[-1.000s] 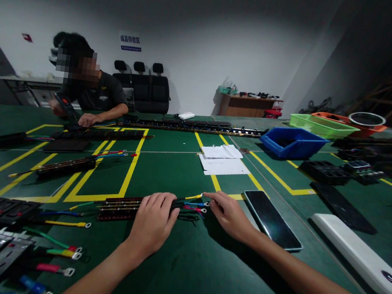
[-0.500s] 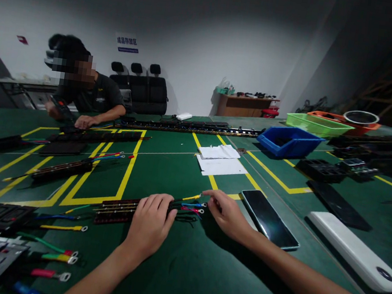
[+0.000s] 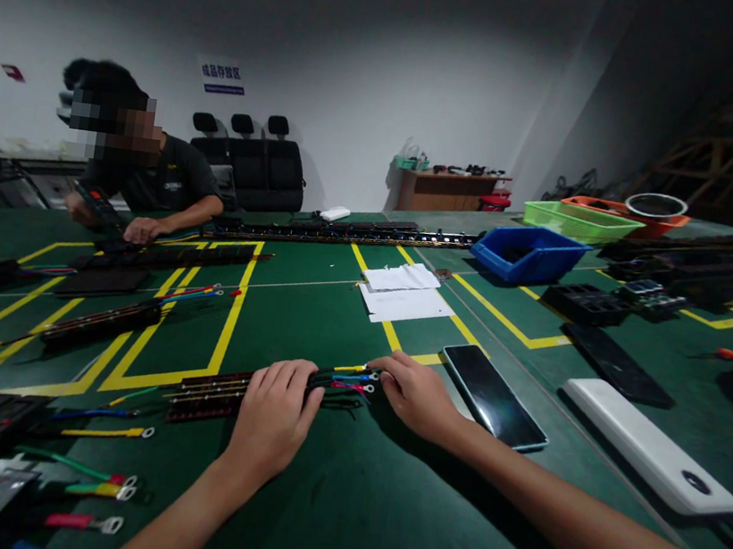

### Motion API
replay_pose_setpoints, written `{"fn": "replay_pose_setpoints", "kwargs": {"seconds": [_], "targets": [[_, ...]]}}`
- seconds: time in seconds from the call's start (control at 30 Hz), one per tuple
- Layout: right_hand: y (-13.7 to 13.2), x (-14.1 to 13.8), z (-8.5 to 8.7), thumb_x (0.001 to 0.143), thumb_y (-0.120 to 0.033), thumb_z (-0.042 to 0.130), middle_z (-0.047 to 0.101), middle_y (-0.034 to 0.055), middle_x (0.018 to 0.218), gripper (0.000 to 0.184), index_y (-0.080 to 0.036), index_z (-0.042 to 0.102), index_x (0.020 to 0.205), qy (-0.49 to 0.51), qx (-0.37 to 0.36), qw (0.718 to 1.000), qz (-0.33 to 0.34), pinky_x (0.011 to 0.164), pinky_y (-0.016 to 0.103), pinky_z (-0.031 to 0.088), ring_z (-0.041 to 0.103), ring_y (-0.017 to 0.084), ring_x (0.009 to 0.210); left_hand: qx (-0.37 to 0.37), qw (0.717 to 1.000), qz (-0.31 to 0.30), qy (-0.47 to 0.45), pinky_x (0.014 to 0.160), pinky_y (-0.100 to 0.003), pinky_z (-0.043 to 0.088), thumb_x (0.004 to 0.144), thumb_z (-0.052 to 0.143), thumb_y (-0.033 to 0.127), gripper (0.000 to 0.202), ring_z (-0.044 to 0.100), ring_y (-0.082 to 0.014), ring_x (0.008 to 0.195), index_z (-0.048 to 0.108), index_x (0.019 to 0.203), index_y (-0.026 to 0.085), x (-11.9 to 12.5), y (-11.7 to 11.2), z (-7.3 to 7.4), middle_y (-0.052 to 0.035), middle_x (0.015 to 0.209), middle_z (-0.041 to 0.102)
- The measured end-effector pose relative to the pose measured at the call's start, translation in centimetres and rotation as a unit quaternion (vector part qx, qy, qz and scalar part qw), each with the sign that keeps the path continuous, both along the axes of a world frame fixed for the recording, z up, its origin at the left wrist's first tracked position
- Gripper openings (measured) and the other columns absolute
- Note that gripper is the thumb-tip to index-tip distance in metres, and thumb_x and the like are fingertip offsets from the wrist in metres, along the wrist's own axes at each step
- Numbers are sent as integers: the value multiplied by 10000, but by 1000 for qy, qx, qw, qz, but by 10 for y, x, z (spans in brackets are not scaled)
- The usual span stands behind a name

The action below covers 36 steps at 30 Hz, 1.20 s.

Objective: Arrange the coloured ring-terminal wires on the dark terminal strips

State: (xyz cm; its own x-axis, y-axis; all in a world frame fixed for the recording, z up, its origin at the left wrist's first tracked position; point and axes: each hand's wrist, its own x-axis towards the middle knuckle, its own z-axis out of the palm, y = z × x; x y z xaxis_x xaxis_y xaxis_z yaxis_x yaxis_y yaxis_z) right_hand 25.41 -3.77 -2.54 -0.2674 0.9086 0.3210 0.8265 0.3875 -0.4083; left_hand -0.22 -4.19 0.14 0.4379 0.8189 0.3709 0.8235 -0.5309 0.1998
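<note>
Green felt table [image 3: 336, 505] with yellow lines [image 3: 233, 311] under white wall [image 3: 375, 105].

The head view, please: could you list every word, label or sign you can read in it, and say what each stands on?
"成品存放区": top line of the white wall sign.
Blue strip under that line: too small to read.
Shirt logo on the person opposite: too small to read.
Red wall plate: blurred, unreadable.
</note>
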Motion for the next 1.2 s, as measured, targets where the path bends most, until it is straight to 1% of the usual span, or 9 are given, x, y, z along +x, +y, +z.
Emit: {"fn": "replay_pose_setpoints", "kwargs": {"seconds": [0.17,0.6,0.7,0.87,0.93,1.0,1.07,1.13,1.2], "targets": [[-1,1,3,979,-143,461,683,57,1044,269,-212,663,1143,12,-4,1000,0,722,299,399,633,193,833,1,1000,-2,3,974,-499,480,1042,415,357,325,625,-289,1129,624,1219,181,0,1,0,-113,1205,695],[2,2,3,969,-162,468,685,55,961,213,-203,651,1069,57,-13,998,7,708,301,396,621,194,800,11,1000,-4,5,969,-493,475,1044,421,352,321,621,-290,1134,627,1217,177,-1,1,-2,-111,1208,692],[1,3,2,982,-190,455,685,63,964,261,-194,635,1171,86,-10,996,18,691,305,410,607,186,758,3,1000,-7,4,971,-495,471,1046,423,350,319,617,-289,1140,621,1224,174,0,1,-1,-112,1215,688],[-2,4,0,987,-205,458,672,67,983,438,-178,491,1423,107,-9,992,64,674,307,429,586,178,737,-1,1000,-11,1,967,-500,467,1047,431,345,312,614,-293,1141,617,1224,168,1,0,-1,-116,1215,684],[-1,3,-2,958,-180,489,661,62,963,411,-169,535,1366,108,-4,993,38,682,309,434,583,177,740,1,1000,-12,-1,968,-503,466,1047,433,350,314,612,-294,1140,615,1225,166,1,1,-2,-118,1217,683],[0,4,-2,933,-159,511,647,56,926,283,-173,639,1185,101,2,995,7,676,311,429,576,175,728,6,1000,-12,-2,966,-504,468,1044,436,353,313,615,-296,1135,618,1218,167,1,1,-2,-119,1210,686],[0,4,-1,935,-155,511,634,57,912,216,-177,673,1076,101,10,995,10,673,314,431,571,173,725,11,1000,-13,-2,962,-503,473,1042,435,353,312,621,-298,1128,622,1211,169,1,2,-2,-120,1200,689],[-1,5,1,954,-155,490,618,61,931,261,-182,656,1155,124,25,991,49,685,314,449,575,176,754,14,1000,-16,-1,954,-502,477,1041,432,351,314,624,-300,1123,622,1210,166,0,3,-2,-124,1195,691],[-5,5,4,970,-145,461,602,71,994,384,-194,573,1334,147,40,984,96,720,318,474,584,182,815,15,1000,-17,-1,949,-505,479,1039,431,344,314,626,-303,1119,622,1208,160,1,3,-2,-128,1192,692]]}}
